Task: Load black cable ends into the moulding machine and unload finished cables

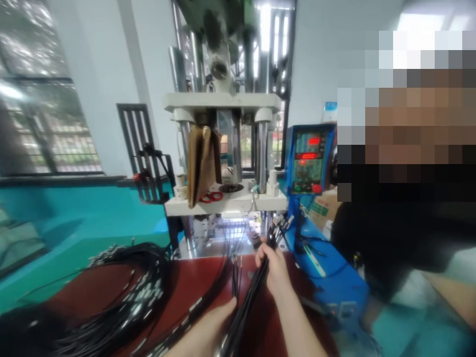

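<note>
One tall press [223,101] with a pale frame and shiny columns dominates a workroom, rising toward 12 o'clock on a dial laid over the view, as a person in front of it handles black cables. At 3 o'clock a co-worker in a dark top [401,233] sits or stands close by, upper part masked by blocks of colour. A red-brown tabletop [189,277] spreads at 6 o'clock before the press, and a blue bench [342,282] stands at 4 o'clock. On the tabletop at 8 o'clock lies a large coil of black cable [158,267] dotted with pale pieces; a looser run of cables [193,307] trails at 7 o'clock. A blue control box [308,158] with lit red digits is mounted at 3 o'clock, nearer than the co-worker to the press, while a folded brown sheet [201,163] stands against the press at 9 o'clock. Slanting above the tabletop at 6 o'clock is the cable bundle [251,292], its ends pointing up toward the 5 o'clock side. The right hand [273,263], at 5 o'clock, grips it near those ends, fingers wrapped round; the left hand [219,317], at 6 o'clock, pinches a few separate strands [235,280] under its thumb, other fingers hidden. Two red loops [211,197] lie on the press's ledge at 8 o'clock.
</note>
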The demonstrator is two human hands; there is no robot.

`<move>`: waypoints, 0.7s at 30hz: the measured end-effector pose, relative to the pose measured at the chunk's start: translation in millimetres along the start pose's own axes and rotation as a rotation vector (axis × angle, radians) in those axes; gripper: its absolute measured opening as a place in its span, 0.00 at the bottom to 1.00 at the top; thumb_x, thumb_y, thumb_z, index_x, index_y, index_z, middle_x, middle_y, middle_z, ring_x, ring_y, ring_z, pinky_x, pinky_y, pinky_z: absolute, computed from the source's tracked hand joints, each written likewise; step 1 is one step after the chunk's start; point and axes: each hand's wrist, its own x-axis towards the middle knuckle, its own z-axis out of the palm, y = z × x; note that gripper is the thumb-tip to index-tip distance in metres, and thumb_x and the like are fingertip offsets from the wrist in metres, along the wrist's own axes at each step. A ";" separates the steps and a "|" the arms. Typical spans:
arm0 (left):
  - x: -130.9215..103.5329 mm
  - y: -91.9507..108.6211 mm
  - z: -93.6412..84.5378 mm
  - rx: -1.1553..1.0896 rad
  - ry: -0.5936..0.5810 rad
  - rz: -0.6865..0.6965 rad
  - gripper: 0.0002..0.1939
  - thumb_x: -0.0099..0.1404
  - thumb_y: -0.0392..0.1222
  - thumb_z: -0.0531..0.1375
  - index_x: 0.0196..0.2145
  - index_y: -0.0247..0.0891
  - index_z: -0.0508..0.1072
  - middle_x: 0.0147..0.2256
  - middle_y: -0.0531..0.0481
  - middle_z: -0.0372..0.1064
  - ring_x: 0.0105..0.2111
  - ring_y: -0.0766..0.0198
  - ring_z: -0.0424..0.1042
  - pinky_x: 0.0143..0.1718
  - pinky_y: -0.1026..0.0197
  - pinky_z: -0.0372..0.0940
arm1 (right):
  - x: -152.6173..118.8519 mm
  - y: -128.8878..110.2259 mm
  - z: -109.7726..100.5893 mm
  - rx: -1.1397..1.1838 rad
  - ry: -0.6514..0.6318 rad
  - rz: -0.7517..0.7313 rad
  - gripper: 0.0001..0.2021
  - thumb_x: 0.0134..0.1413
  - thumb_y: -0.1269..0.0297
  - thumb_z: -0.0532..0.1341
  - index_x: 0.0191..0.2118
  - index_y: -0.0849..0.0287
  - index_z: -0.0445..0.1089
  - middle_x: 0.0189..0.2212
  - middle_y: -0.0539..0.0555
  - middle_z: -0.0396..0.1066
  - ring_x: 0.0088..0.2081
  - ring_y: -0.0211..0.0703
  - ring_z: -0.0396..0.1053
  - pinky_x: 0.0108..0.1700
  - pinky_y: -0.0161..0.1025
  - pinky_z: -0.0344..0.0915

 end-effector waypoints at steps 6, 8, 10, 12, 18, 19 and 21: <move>4.9 -4.2 2.6 0.035 0.050 0.135 0.17 0.52 0.52 0.61 0.30 0.33 0.68 0.20 0.53 0.63 0.16 0.70 0.60 0.20 0.65 0.59 | 3.6 5.4 -19.0 0.067 0.046 0.000 0.10 0.43 0.65 0.61 0.35 0.60 0.63 0.14 0.41 0.57 0.15 0.31 0.55 0.21 0.33 0.56; 6.5 -5.4 3.4 0.054 0.053 0.138 0.18 0.52 0.52 0.61 0.31 0.34 0.67 0.20 0.53 0.64 0.16 0.69 0.61 0.19 0.65 0.60 | 4.1 6.6 -22.0 0.093 0.055 0.009 0.10 0.43 0.65 0.61 0.34 0.60 0.63 0.14 0.41 0.56 0.14 0.30 0.55 0.21 0.33 0.56; 8.9 -6.4 3.5 0.080 0.039 0.148 0.18 0.51 0.53 0.61 0.31 0.34 0.67 0.20 0.53 0.64 0.15 0.69 0.61 0.19 0.64 0.60 | 3.5 6.6 -23.4 0.117 0.059 0.021 0.10 0.43 0.65 0.61 0.34 0.59 0.63 0.14 0.40 0.56 0.14 0.30 0.54 0.21 0.33 0.56; 12.5 -7.9 2.0 0.124 0.015 0.177 0.19 0.52 0.55 0.60 0.30 0.34 0.66 0.19 0.53 0.64 0.15 0.69 0.61 0.18 0.64 0.60 | 2.0 6.0 -23.9 0.139 0.059 0.038 0.10 0.43 0.66 0.61 0.35 0.58 0.62 0.14 0.40 0.56 0.14 0.30 0.53 0.20 0.32 0.56; 24.8 -9.8 -8.7 0.340 -0.004 0.219 0.22 0.51 0.59 0.58 0.27 0.35 0.64 0.19 0.52 0.64 0.13 0.67 0.61 0.16 0.63 0.59 | -3.1 6.1 -27.1 0.206 0.050 0.065 0.14 0.44 0.65 0.62 0.39 0.53 0.59 0.15 0.40 0.57 0.15 0.31 0.54 0.17 0.30 0.52; 25.9 -8.2 -10.3 0.379 -0.001 0.214 0.22 0.51 0.59 0.57 0.28 0.35 0.64 0.19 0.52 0.64 0.13 0.67 0.61 0.17 0.62 0.59 | -3.8 6.4 -27.9 0.219 0.049 0.065 0.15 0.44 0.65 0.62 0.39 0.53 0.59 0.16 0.40 0.57 0.15 0.30 0.54 0.17 0.30 0.52; 26.3 -3.2 -12.9 0.464 -0.001 0.243 0.22 0.52 0.59 0.57 0.28 0.34 0.66 0.19 0.53 0.64 0.16 0.66 0.62 0.21 0.62 0.60 | -5.3 6.3 -29.1 0.243 0.045 0.059 0.14 0.44 0.64 0.62 0.39 0.52 0.59 0.16 0.40 0.56 0.15 0.30 0.53 0.17 0.29 0.52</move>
